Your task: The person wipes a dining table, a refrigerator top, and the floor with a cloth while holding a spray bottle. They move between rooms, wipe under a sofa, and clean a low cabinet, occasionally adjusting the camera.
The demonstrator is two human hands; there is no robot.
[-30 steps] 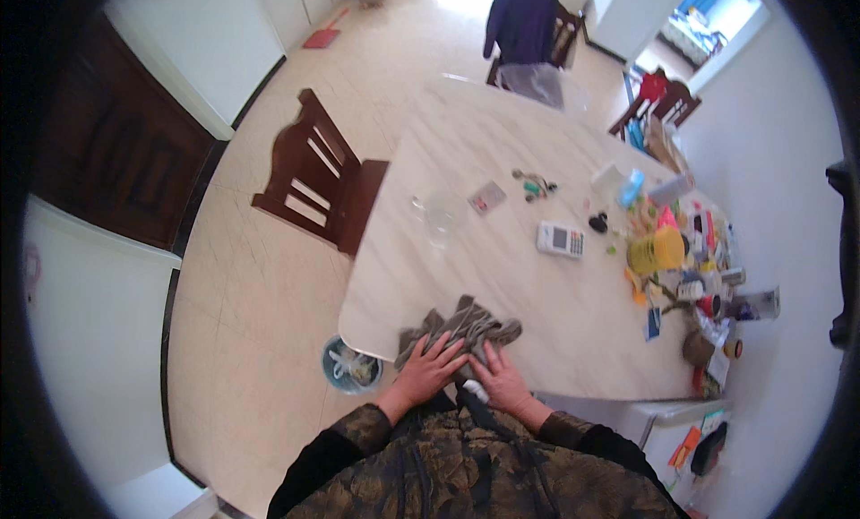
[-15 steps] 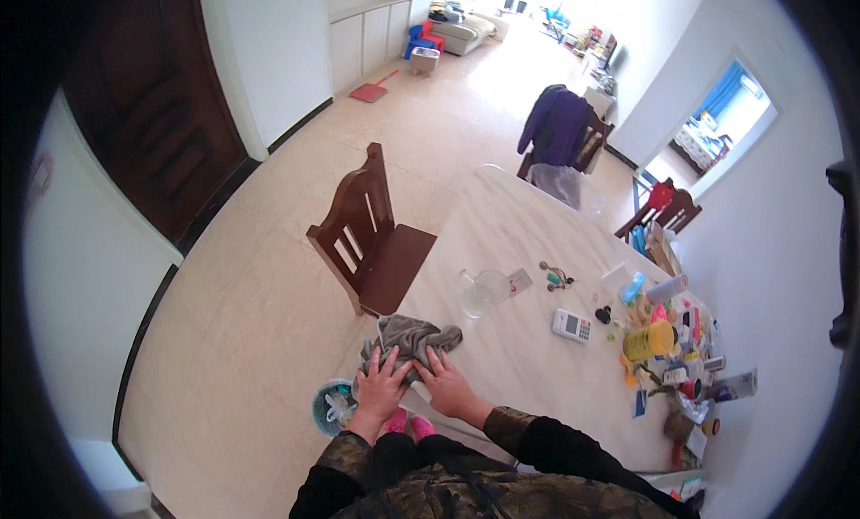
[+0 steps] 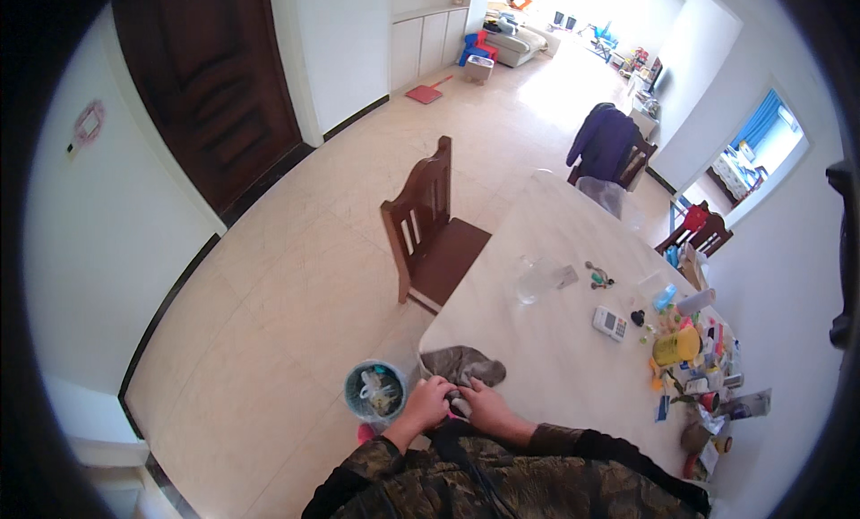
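A grey cloth (image 3: 461, 364) lies bunched on the near left corner of the marble-patterned table (image 3: 537, 358), with part of it pulled toward me past the edge. My left hand (image 3: 429, 400) is closed on the near part of the cloth. Right beside it, my right hand (image 3: 489, 406) also grips the cloth, its fingers curled in. The two hands almost meet at the table's edge. Below and left of the corner, a round bin (image 3: 374, 392) with rubbish and a plastic bag inside stands on the floor.
A wooden chair (image 3: 439, 241) stands at the table's left side. On the table are a clear glass jug (image 3: 532, 286), a white card terminal (image 3: 609, 323) and a yellow tub (image 3: 676, 346) among clutter along the wall. A purple jacket (image 3: 605, 143) hangs on a far chair.
Both hands have gone from lying spread on the cloth to gripping it, and have drawn part of it back toward me. My view has turned left, showing more of the bin.
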